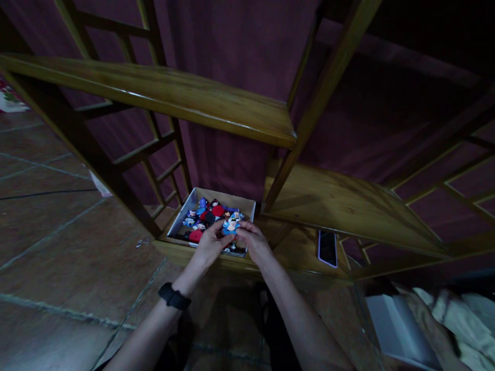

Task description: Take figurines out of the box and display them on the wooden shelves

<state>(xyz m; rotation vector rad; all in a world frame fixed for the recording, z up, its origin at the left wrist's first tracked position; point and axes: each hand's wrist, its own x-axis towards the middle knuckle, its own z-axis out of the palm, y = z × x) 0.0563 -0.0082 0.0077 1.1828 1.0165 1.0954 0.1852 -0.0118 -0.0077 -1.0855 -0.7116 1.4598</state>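
Between my two hands is a small blue and white toy figure [231, 226], held just above an open cardboard box [181, 222]. My left hand [211, 241], with a black band on its wrist, grips the figure from the left with thumb and fingers. From the right, my right hand [253, 239] pinches the same figure at its edge. Inside the box lie several small figures in blue, purple, red and black, among them a round red piece [218, 211]. My hands cover part of the box's front side.
The box stands on a low wooden shelf [297, 252] of a lattice-framed cabinet. A phone-like dark slab with a pale rim [327, 249] lies to the right. A wooden board [162, 100] spans above. At lower right are a white box [400, 330] and another person's arm [429, 319].
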